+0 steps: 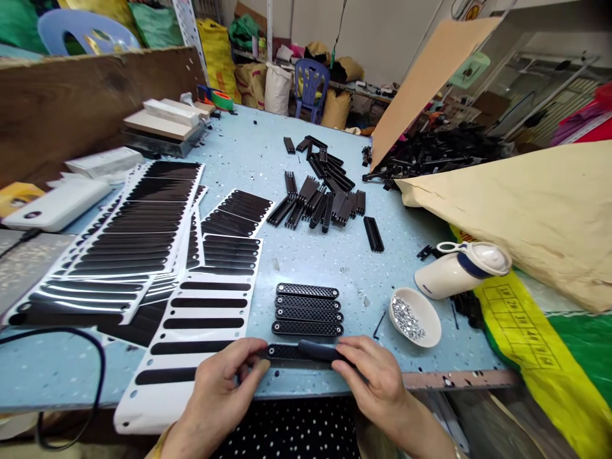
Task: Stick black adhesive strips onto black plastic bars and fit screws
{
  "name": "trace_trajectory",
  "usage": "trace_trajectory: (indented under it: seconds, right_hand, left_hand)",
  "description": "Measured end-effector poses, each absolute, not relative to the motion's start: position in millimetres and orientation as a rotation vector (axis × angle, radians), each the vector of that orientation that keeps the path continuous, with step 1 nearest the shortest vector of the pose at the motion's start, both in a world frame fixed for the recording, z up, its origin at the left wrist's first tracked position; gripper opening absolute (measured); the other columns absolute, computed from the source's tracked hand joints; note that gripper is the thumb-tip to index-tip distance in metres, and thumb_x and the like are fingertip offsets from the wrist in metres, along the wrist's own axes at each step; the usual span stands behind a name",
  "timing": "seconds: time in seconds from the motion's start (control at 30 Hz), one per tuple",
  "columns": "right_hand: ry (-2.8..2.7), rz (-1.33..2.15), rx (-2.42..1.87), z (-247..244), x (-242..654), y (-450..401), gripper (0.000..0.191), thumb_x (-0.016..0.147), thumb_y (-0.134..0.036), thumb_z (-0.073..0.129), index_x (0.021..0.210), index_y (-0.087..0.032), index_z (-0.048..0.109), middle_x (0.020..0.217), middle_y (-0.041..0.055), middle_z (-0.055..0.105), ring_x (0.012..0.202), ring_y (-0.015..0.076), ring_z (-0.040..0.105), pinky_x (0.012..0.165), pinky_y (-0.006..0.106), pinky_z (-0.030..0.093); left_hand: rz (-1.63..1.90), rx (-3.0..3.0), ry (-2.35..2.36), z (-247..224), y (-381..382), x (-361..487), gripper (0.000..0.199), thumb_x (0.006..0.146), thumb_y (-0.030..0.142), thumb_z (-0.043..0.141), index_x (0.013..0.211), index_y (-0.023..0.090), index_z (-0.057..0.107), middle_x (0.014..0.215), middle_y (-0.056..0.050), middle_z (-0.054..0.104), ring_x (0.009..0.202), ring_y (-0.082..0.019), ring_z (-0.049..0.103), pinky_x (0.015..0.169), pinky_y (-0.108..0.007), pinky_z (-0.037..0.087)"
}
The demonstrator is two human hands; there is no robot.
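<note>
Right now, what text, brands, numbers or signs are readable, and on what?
"1", "2", "3", "4": grid header on yellow sack; suffixes unclear.
Travel mug logo: too small.
White case mark: too blurred.
Round yellow sign: too blurred.
Red lettering behind mug: unreadable.

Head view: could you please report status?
Left hand gripping long black plastic bar; right hand holding smooth black strip over it; four latticed black bars beyond.

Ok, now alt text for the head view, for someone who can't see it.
Left hand and right hand hold a black bar with a curved dark strip over it. Beyond on the blue table: four similar bars; striped sheets left, bowl of metal pieces right.
</note>
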State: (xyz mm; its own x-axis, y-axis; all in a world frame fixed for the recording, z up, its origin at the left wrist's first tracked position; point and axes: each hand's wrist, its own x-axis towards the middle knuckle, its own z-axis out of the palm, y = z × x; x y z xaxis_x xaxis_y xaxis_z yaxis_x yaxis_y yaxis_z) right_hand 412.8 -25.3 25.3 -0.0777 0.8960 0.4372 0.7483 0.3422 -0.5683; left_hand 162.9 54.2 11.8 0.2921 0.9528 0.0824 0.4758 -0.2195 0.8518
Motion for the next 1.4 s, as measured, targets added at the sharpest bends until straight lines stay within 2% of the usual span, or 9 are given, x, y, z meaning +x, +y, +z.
trace_trajectory:
  seconds: [0.2,0.43,0.73,1.4]
  right_hand:
    - [-1.946,0.171,-1.327,31.9,397.3,-14.1,0.019,0.088,-0.010,0.061,0.106,-0.011,0.067,0.094,0.0132,0.072,0.083,0.0233,0.068,0.071,0.040,0.058]
    - [-2.045,0.188,-1.340,35.6,386.3,-6.6,0.018,0.089,-0.012,0.060,0.104,-0.010,0.069,0.095,0.0134,0.074,0.081,0.0244,0.069,0.071,0.042,0.058]
    - [-2.066,0.204,-1.346,35.4,384.6,-4.9,0.018,0.090,-0.014,0.057,0.103,-0.011,0.069,0.095,0.0125,0.074,0.078,0.0233,0.069,0.067,0.041,0.057]
    - [-2.159,0.172,-1.420,34.2,378.9,-2.5,0.021,0.092,-0.015,0.054,0.104,-0.012,0.070,0.098,0.0131,0.074,0.078,0.0234,0.068,0.071,0.043,0.055]
  left_hand:
    - [0.781,1.833,1.211,12.4,54.6,162.3,0.020,0.077,0.026,0.066,0.095,0.021,0.074,0.061,0.002,0.068,0.046,-0.012,0.058,0.047,-0.020,0.048]
    - [0.736,1.815,1.213,8.1,55.3,160.0,0.019,0.079,0.027,0.065,0.094,0.020,0.073,0.063,0.001,0.068,0.051,-0.013,0.060,0.049,-0.020,0.048]
    - [0.745,1.820,1.169,8.1,55.4,159.5,0.017,0.080,0.024,0.065,0.094,0.021,0.072,0.065,0.001,0.068,0.052,-0.012,0.059,0.051,-0.020,0.047]
    - [0.763,1.809,1.156,11.8,56.0,160.9,0.016,0.079,0.023,0.064,0.093,0.020,0.072,0.070,0.000,0.071,0.055,-0.013,0.062,0.055,-0.022,0.051]
